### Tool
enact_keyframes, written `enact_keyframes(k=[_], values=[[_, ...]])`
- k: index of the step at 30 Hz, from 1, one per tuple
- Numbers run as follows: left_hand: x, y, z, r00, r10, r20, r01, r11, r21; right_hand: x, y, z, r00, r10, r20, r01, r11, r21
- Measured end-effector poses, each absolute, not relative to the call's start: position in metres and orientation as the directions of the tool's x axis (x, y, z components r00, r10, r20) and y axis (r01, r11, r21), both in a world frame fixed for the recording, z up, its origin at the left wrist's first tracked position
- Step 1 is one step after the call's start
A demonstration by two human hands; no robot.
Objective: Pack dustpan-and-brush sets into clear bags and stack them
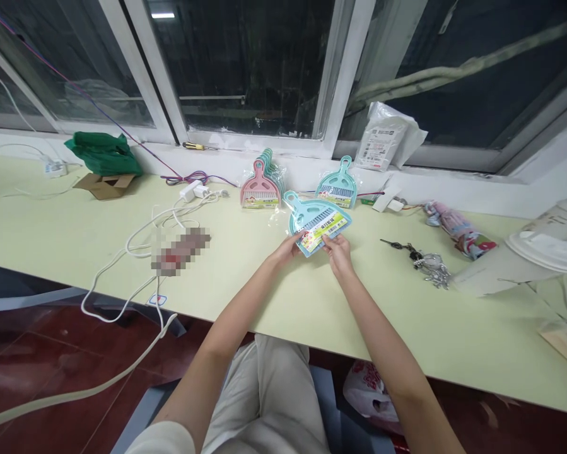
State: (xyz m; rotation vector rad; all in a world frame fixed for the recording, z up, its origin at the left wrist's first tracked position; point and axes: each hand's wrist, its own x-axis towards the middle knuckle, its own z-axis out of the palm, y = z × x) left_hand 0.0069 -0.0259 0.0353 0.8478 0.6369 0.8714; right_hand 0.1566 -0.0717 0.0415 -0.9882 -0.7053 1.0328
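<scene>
A small blue dustpan set in clear wrapping with a yellow-green label lies on the pale green table. My left hand pinches its near left edge. My right hand pinches its near right edge. Both hands are closed on the pack. A pink dustpan set leans at the front of a stack by the window sill. A second blue dustpan set stands to its right.
White cables and a charger lie at left, beside a cardboard piece and green bag. Keys, a folded umbrella and white lids sit at right. A screwdriver rests on the sill.
</scene>
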Motion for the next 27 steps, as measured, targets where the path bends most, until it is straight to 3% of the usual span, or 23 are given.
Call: enact_keyframes(k=[4, 10, 13, 17, 23, 27], values=[[0.017, -0.033, 0.044, 0.57, 0.818, -0.073, -0.427, 0.371, 0.825, 0.156, -0.072, 0.043, 0.408, 0.91, 0.071, -0.403, 0.25, -0.88], [0.011, -0.024, 0.049, 0.277, 0.961, 0.01, -0.644, 0.178, 0.744, 0.161, -0.07, 0.04, 0.384, 0.923, 0.031, -0.436, 0.211, -0.875], [0.003, -0.02, 0.047, 0.208, 0.978, 0.012, -0.682, 0.136, 0.719, 0.164, -0.072, 0.043, 0.282, 0.959, 0.006, -0.391, 0.12, -0.912], [0.001, -0.022, 0.044, 0.255, 0.964, -0.077, -0.648, 0.229, 0.726, 0.161, -0.075, 0.047, 0.144, 0.99, -0.007, -0.331, 0.041, -0.943], [0.019, -0.033, 0.042, 0.31, 0.95, -0.028, -0.597, 0.217, 0.773, 0.149, -0.071, 0.043, 0.4, 0.917, 0.005, -0.429, 0.192, -0.883], [0.024, -0.033, 0.039, 0.287, 0.958, -0.006, -0.577, 0.178, 0.797, 0.148, -0.071, 0.039, 0.404, 0.915, -0.009, -0.446, 0.189, -0.875]])
